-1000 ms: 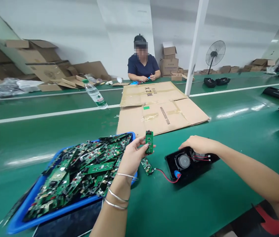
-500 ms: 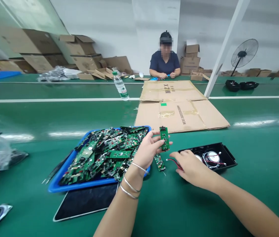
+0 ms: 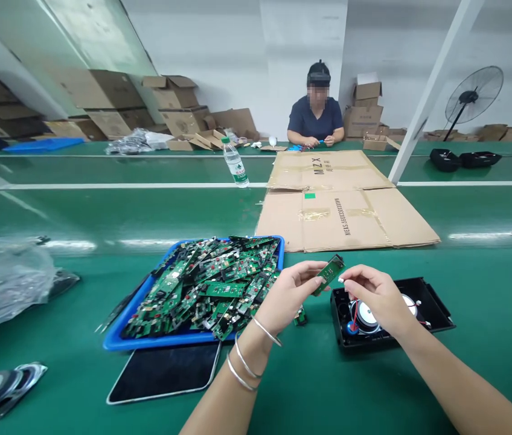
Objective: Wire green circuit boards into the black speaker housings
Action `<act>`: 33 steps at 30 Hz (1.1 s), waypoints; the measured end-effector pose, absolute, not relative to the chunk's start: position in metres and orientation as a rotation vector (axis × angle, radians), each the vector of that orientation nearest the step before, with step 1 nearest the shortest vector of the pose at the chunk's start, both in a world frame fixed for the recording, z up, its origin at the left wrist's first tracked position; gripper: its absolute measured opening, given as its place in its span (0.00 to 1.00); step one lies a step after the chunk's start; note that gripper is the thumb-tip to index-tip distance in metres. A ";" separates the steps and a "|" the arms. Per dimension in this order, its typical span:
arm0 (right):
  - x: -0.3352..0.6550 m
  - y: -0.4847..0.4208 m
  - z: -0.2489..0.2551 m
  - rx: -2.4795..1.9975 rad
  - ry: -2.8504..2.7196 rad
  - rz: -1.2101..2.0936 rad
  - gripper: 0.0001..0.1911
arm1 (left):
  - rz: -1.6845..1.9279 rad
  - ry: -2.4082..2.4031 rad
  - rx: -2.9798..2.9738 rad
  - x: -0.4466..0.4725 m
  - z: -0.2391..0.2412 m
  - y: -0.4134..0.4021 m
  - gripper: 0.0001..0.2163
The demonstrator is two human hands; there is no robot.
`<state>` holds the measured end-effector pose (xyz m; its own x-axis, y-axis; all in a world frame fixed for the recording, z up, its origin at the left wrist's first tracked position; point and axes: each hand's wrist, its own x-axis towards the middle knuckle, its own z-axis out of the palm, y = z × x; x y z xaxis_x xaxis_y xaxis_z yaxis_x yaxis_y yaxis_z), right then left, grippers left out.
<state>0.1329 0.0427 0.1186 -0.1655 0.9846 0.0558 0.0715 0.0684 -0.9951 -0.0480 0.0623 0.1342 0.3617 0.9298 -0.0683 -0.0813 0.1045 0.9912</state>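
My left hand (image 3: 288, 294) pinches a small green circuit board (image 3: 328, 274) and holds it tilted above the green belt. My right hand (image 3: 376, 297) is closed in a pinch at the board's right end; a red wire (image 3: 354, 307) runs down from it to a blue connector in the black speaker housing (image 3: 437, 305) below. Two round speaker cones sit in that housing, partly hidden by my right hand. A blue tray (image 3: 115, 341) heaped with several green circuit boards stands just left of my left hand. Another small board (image 3: 300, 316) lies on the belt under my left hand.
A dark tablet-like panel (image 3: 165, 371) lies in front of the tray. Flattened cardboard (image 3: 342, 208) and a water bottle (image 3: 235, 163) lie beyond. A clear plastic bag (image 3: 5, 281) and loose speaker parts (image 3: 0, 393) are at left. A person (image 3: 316, 118) sits at the far belt; a white post (image 3: 432, 90) and fan (image 3: 473, 96) stand at right.
My left hand tipped the board from upright to slanted. My right hand left the belt, rose with the red wire and met the board's end. The housing now lies closer.
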 end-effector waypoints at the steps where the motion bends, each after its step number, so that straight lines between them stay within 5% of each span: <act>1: 0.134 0.043 0.119 -1.148 -1.433 1.218 0.11 | 0.901 0.947 1.291 -0.048 0.134 0.063 0.13; 19: 0.136 0.041 0.118 -1.310 -1.503 0.848 0.09 | 0.963 1.090 1.448 -0.037 0.130 0.059 0.08; 33: 0.114 0.038 0.109 -0.912 -0.540 1.545 0.17 | 1.280 1.171 2.054 -0.010 0.104 0.042 0.09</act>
